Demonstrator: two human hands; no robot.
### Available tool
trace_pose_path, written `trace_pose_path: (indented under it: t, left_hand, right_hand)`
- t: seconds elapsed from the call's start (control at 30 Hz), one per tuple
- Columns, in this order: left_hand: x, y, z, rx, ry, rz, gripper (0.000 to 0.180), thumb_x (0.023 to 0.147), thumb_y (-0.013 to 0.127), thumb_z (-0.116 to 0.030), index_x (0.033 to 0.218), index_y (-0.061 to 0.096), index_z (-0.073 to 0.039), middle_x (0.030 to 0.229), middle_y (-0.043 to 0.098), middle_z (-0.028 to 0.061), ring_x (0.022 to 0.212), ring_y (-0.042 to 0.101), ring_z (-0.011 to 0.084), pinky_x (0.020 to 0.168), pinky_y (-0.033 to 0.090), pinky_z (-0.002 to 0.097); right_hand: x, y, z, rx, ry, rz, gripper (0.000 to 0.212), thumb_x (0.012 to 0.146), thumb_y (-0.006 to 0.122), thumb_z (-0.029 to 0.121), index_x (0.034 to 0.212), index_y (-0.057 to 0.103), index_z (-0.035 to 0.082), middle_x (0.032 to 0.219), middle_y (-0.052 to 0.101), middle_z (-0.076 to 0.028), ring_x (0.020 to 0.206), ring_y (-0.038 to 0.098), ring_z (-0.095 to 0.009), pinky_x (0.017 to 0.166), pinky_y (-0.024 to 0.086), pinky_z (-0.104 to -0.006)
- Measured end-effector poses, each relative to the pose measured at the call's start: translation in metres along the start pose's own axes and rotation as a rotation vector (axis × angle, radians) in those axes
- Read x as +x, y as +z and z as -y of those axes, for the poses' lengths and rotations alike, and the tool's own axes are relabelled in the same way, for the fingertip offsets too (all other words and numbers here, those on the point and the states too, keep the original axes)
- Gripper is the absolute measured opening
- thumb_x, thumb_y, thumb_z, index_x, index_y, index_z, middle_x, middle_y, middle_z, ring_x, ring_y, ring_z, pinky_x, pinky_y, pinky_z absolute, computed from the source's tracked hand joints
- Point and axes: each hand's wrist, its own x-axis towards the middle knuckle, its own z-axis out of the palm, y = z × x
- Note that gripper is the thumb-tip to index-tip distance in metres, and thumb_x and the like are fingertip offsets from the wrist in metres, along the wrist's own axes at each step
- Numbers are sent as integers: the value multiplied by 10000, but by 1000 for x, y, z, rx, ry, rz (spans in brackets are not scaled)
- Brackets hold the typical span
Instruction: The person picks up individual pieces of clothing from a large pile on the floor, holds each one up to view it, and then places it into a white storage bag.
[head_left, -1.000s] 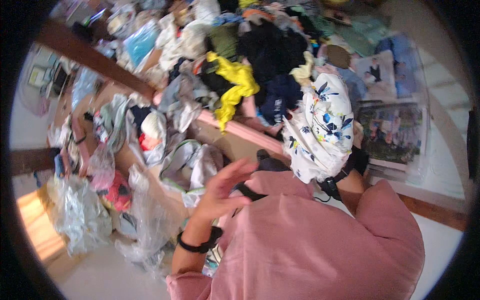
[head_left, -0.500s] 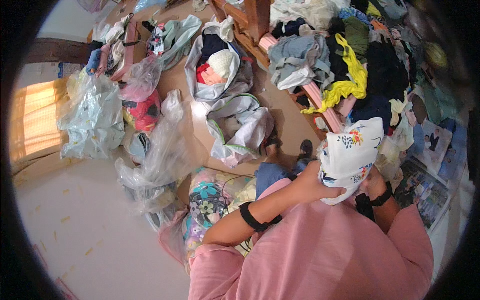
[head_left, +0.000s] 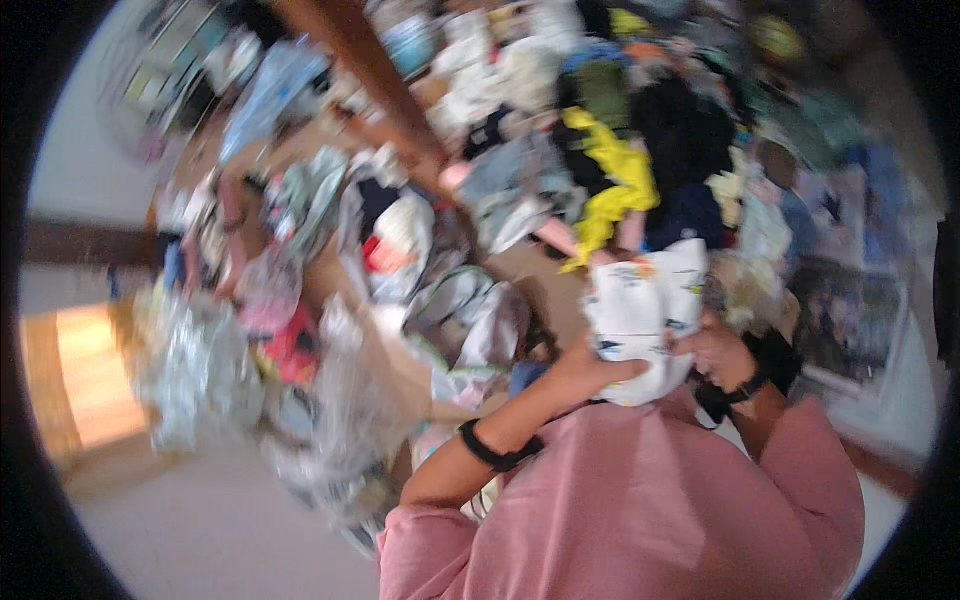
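Left hand (head_left: 590,372) has been brought onto the printed white cloth (head_left: 640,308) since the oldest frame, where it's draped over the right hand (head_left: 727,357) alone. Versus the middle frame, the whole scene is swung round by the camera.

Head view, clock read on the picture: cloth is held as a compact folded bundle, off centre at 3 o'clock, by the front of the pink shirt (head_left: 640,500). Clamped from both sides: left thumb laid across the near face, left fingers hidden behind; right fingers curled on the 3 o'clock edge, detail blurred. From the bundle, yellow garment (head_left: 628,180) is seen just before 12, open pale bag (head_left: 490,335) at 9.

Judgement: even pressure should be kept on both sides, layers squared at the 12 o'clock edge, thumb kept flat. If one side is released early, folds will probably spring open.
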Motion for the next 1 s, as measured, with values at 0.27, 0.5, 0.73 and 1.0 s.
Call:
trace_pose_path:
  t: [0.27, 0.5, 0.73, 1.0]
  left_hand:
    - [24, -20, 5, 123, 31, -99, 600, 805, 677, -99, 1313, 361, -46, 1138, 541, 88, 985, 557, 203, 884, 460, 338]
    - [20, -72, -22, 31, -79, -304, 209, 891, 590, -196, 1066, 549, -90, 908, 629, 69, 763, 606, 168, 699, 501, 318]
    - [-27, -113, -10, 35, -60, -600, 118, 870, 608, -188, 938, 565, -100, 819, 631, 45, 699, 609, 164, 650, 507, 302]
    - [-104, -112, 23, -126, 30, -930, 88, 881, 594, -185, 919, 563, -112, 784, 637, 32, 662, 614, 139, 623, 513, 295]
  right_hand:
    - [3, 2, -15, 162, -151, -14, 603, 660, 718, -46, 1225, 523, 34, 1138, 615, -66, 1019, 587, -192, 927, 444, -358]
    - [-9, -104, -86, 348, -435, -140, 541, 770, 604, 66, 1284, 447, 4, 1226, 557, -129, 1086, 564, -259, 970, 423, -401]
    - [-56, -215, -39, 971, -555, -688, 353, 821, 565, 195, 1117, 552, 3, 1092, 616, -104, 1013, 586, -294, 904, 455, -441]
    - [-36, -413, -111, 722, -473, -927, 356, 914, 458, 258, 1187, 534, 43, 1186, 587, -114, 1050, 556, -283, 900, 442, -382]
